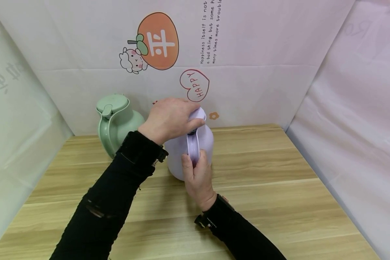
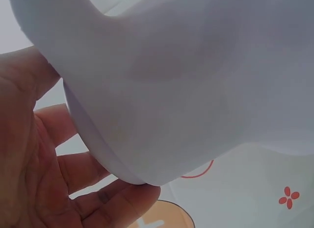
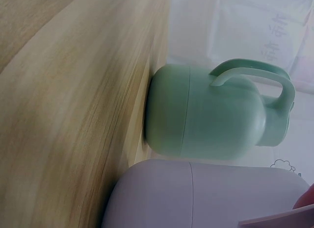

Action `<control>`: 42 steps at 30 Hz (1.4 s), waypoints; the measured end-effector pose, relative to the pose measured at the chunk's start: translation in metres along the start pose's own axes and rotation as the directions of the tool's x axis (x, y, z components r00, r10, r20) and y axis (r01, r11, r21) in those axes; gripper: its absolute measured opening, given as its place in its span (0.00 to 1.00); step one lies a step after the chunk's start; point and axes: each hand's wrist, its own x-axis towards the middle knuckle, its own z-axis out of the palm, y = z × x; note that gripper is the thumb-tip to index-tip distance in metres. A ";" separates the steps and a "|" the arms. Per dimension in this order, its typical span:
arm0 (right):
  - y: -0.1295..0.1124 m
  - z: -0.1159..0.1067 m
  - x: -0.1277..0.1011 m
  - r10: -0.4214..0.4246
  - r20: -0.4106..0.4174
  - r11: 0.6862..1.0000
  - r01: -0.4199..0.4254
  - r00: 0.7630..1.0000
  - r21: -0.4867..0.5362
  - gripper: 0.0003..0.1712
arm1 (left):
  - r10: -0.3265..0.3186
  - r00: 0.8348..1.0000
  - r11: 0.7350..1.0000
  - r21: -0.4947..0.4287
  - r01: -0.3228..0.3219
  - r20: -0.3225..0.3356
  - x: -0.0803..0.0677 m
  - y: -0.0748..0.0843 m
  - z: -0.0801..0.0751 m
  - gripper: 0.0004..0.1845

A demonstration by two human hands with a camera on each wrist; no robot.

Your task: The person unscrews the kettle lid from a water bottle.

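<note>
A pale purple thermos jug [image 1: 207,140] stands upright on the wooden table. My left hand [image 1: 169,117] reaches across and grips the jug's lid [image 1: 197,114] from above. In the left wrist view its thumb and fingers [image 2: 82,169] curl round the lid's rim, touching its edge. Lower down, my right hand [image 1: 199,177] holds the jug's handle [image 1: 193,146], thumb on one side and finger on the other. The right wrist view shows the purple body [image 3: 152,196] resting on the tabletop. Part of the lid is hidden by my left hand.
A green thermos jug [image 1: 115,119] stands close on the left, partly behind my left forearm. White printed cloth [image 1: 263,72] hangs behind the wooden table [image 1: 263,187] and along both sides.
</note>
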 end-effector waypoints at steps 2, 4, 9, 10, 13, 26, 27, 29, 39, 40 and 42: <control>0.000 0.000 0.000 0.001 0.002 1.000 -0.001 1.000 0.001 0.27 | 0.002 1.000 1.000 0.016 -0.002 -0.013 0.000 0.001 0.000 0.20; 0.000 0.000 0.000 -0.001 0.006 1.000 0.001 1.000 0.006 0.27 | 0.002 1.000 1.000 0.029 -0.001 -0.025 0.000 0.002 0.000 0.20; -0.001 -0.001 0.000 0.000 0.030 0.999 -0.001 1.000 0.042 0.23 | -0.003 0.999 0.999 0.044 0.005 -0.050 0.000 0.004 0.001 0.21; -0.001 -0.001 0.000 0.002 0.035 0.999 -0.003 0.999 0.049 0.23 | -0.004 0.999 0.999 0.045 0.006 -0.054 0.000 0.005 0.001 0.21; -0.001 -0.001 0.000 0.006 0.043 0.998 -0.008 0.999 0.063 0.21 | -0.005 0.998 0.998 0.063 0.009 -0.062 0.000 0.006 0.001 0.22; 0.001 -0.001 0.000 0.004 0.031 0.999 -0.006 1.000 0.039 0.23 | -0.035 0.991 0.991 0.127 0.052 -0.132 -0.001 0.014 0.007 0.25; 0.001 -0.001 0.000 0.005 0.031 0.999 -0.006 1.000 0.036 0.23 | -0.032 0.989 0.990 0.133 0.051 -0.141 -0.001 0.015 0.007 0.25; 0.001 -0.001 0.001 0.005 0.028 0.999 -0.006 1.000 0.034 0.23 | -0.027 0.987 0.988 0.145 0.051 -0.159 -0.001 0.015 0.008 0.26; 0.002 0.000 0.000 -0.008 0.025 1.000 0.007 1.000 0.028 0.24 | -0.056 0.983 0.979 0.182 0.088 -0.174 -0.002 0.014 0.008 0.28; 0.002 0.000 0.000 -0.009 0.027 1.000 0.008 1.000 0.029 0.25 | -0.051 0.983 0.979 0.187 0.084 -0.176 -0.002 0.014 0.008 0.28; 0.003 0.000 0.000 -0.008 0.030 0.999 0.007 1.000 0.032 0.25 | -0.039 0.984 0.976 0.203 0.075 -0.176 -0.002 0.013 0.008 0.30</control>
